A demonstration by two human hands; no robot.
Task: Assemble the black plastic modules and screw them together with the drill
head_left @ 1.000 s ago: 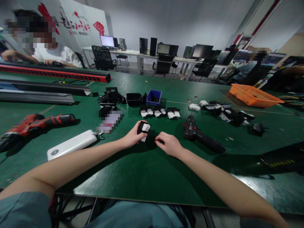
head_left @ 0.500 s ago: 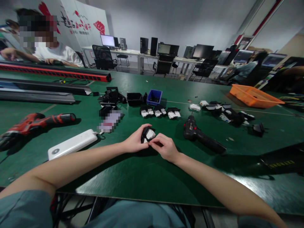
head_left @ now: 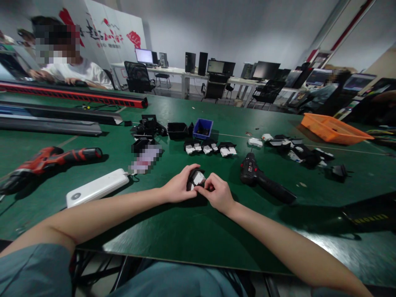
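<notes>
My left hand (head_left: 178, 186) is wrapped round a small part with a black shell and white blocks (head_left: 198, 178), thumb below and fingers behind it. At the part's right edge, my right hand (head_left: 218, 192) has its thumb and bent index finger closed on it; the contact is partly hidden. Just beyond my hands stand several similar black-and-white parts (head_left: 228, 150) in a row. To the right lies a black power drill (head_left: 268, 181), its bit pointing away from me.
Left of my arm are a white power bank (head_left: 97, 188) and a red-black power tool (head_left: 49, 163). Farther back stand a blue bin (head_left: 202, 129), a black bin (head_left: 177, 130) and an orange basket (head_left: 335, 128). Long metal rails (head_left: 55, 123) lie at left. A person (head_left: 89, 71) sits across the table.
My right fingers have shifted up slightly along the part's right edge and are more curled. The part is turned a little in my left hand. The whole view has shifted slightly.
</notes>
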